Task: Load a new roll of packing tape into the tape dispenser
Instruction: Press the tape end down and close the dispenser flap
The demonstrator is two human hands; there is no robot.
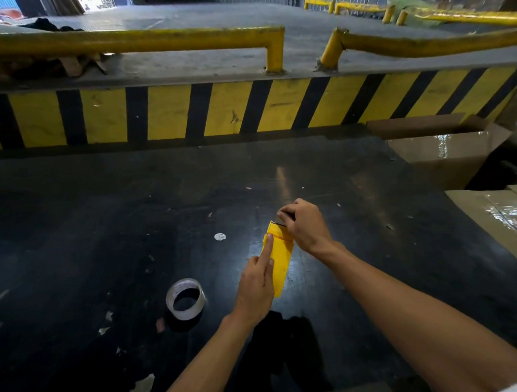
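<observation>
A yellow tape dispenser (280,258) is held upright over the black table (106,230), its metal blade end pointing away from me. My left hand (256,286) grips its lower body, with the index finger stretched up along the yellow side. At the far end, my right hand (303,223) pinches the dark metal part near the blade. A roll of clear packing tape (185,298) lies flat on the table to the left of my left hand, apart from both hands.
Taped cardboard boxes (443,154) stand at the table's right side. Behind the table is a yellow and black striped wall (172,111) topped by yellow guard rails (128,40). Paper scraps and a white round sticker (220,236) dot the tabletop.
</observation>
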